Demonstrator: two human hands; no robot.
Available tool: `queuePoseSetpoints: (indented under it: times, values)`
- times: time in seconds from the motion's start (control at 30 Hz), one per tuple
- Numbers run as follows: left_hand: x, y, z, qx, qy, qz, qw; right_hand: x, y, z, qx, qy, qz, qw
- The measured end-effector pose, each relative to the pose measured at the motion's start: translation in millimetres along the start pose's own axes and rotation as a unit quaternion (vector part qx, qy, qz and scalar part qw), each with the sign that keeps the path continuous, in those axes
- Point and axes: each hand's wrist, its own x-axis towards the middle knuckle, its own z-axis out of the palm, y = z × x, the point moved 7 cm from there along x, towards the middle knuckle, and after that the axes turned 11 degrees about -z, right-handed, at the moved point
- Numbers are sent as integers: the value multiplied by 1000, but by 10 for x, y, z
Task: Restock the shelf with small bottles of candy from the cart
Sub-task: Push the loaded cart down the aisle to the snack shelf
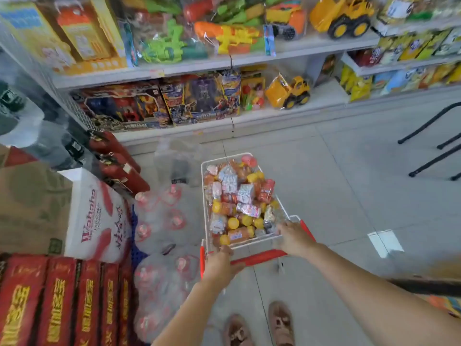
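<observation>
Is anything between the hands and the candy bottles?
Nothing visible. The cart is open-topped, candy bottles heaped high; the right hand is at its rear rim, the left hand on the red handle.

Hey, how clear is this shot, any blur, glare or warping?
Head view: motion blur smears the toys on the upper shelf and the left edge; the candy bottles in the cart read fairly clearly; the wide lens bows the shelf edges; a bright reflection glares on the floor at right.
</observation>
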Motion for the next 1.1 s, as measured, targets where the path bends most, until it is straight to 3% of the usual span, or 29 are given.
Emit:
queuePoseSetpoints:
  times: [0.13,0.23,0.53,0.67,0.77,0.9,1.1]
  values:
    - [107,61,329,109,40,16,993,-2,196,340,-39,-59,-25,997]
    - [105,157,362,146,102,31,983,-44,354,451,-79,-30,-43,995]
    - [181,459,396,100,148,63,982,-93,597,255,-66,-8,-27,997]
    - [427,706,250,119,133,88,980,-100,770,185,-13,38,-45,998]
    - [698,974,79,143,106,112,978,-189,1010,91,34,120,-83,989]
    - [1118,1475,-76,152,77,112,979,-168,1348,-152,-5,223,-86,971]
    - [1502,2510,40,219,45,116,968,-9,2091,-607,-10,215,-24,976]
